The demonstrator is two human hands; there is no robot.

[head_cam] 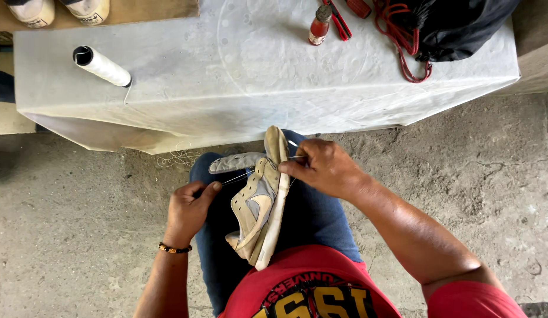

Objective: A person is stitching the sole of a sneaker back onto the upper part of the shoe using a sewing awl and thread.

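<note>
My right hand point(324, 168) fingers pinch a needle at the sneaker point(259, 203) toe, 12 o'clock | left hand point(188, 212) fingers pinch taut thread point(236, 178), 9 o'clock | sneaker rests on my lap, sole edge up; I judge it light, upper soft, sole stiff, so grip the sole | thread spool point(102, 66) on worktop point(256, 100), 11 o'clock
</note>
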